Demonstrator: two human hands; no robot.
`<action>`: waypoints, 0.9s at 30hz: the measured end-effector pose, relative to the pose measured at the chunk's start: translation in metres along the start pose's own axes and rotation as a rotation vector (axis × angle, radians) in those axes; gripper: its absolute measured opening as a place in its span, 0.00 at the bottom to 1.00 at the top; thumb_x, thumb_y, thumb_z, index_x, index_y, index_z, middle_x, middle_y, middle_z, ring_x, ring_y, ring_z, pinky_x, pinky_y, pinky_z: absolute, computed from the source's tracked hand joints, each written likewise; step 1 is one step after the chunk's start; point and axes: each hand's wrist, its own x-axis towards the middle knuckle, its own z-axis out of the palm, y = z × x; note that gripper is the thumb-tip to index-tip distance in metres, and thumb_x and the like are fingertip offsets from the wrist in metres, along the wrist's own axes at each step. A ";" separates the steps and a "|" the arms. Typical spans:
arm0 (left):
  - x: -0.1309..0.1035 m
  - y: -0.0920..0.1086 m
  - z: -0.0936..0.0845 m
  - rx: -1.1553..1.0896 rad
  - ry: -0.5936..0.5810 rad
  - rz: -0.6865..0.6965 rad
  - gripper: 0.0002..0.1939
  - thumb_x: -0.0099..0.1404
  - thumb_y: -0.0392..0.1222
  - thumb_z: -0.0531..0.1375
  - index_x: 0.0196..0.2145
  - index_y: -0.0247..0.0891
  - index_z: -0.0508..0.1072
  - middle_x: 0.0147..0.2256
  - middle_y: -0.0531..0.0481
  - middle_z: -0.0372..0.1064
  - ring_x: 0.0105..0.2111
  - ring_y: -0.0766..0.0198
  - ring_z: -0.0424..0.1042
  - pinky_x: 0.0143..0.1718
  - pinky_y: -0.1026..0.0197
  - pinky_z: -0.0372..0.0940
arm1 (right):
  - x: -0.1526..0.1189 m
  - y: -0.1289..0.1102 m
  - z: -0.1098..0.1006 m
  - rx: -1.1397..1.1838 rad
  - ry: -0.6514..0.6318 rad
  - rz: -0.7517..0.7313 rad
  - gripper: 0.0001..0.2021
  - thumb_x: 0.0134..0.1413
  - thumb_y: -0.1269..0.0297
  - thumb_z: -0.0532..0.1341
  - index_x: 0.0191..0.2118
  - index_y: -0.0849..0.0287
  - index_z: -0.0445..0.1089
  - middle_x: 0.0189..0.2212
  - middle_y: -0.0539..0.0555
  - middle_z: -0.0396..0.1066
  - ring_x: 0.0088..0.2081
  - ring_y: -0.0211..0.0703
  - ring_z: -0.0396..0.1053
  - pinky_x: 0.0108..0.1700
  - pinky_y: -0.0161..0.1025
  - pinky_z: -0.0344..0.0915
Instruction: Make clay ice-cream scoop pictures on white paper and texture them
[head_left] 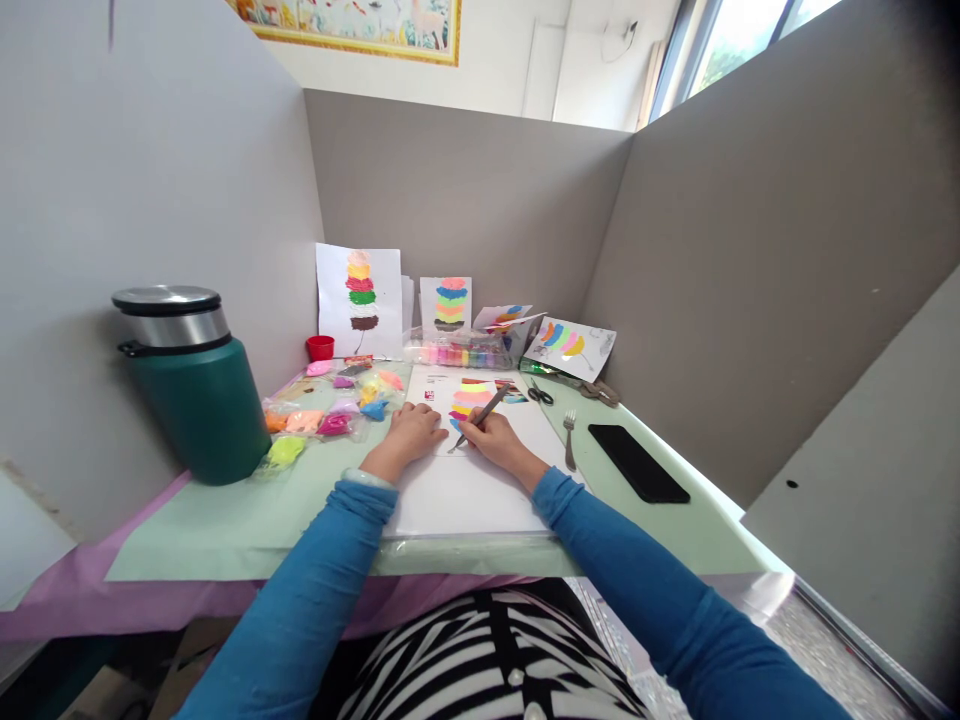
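My right hand (493,440) is closed around a grey pen (491,403), its tip down on a small white sheet with coloured bands (472,395). My left hand (415,432) lies palm down at the left edge of that sheet, fingers spread, holding nothing. Under both hands is a large white paper (465,505). Bands of pink, orange, yellow, magenta and blue run down the small sheet, and a thin grey line shows near the pen tip.
A green flask (199,400) stands at the left, beside bags of coloured clay (334,422). To the right lie a fork (570,440), black scissors (540,394) and a black phone (637,463). Painted cards (358,300) and a clay box (465,352) stand behind.
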 end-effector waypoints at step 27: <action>0.000 -0.001 0.002 -0.008 0.017 0.009 0.19 0.65 0.50 0.53 0.48 0.39 0.75 0.53 0.42 0.67 0.53 0.46 0.61 0.51 0.47 0.58 | 0.001 0.002 0.000 0.009 -0.009 -0.007 0.12 0.53 0.60 0.57 0.22 0.58 0.63 0.17 0.47 0.65 0.23 0.36 0.61 0.30 0.33 0.57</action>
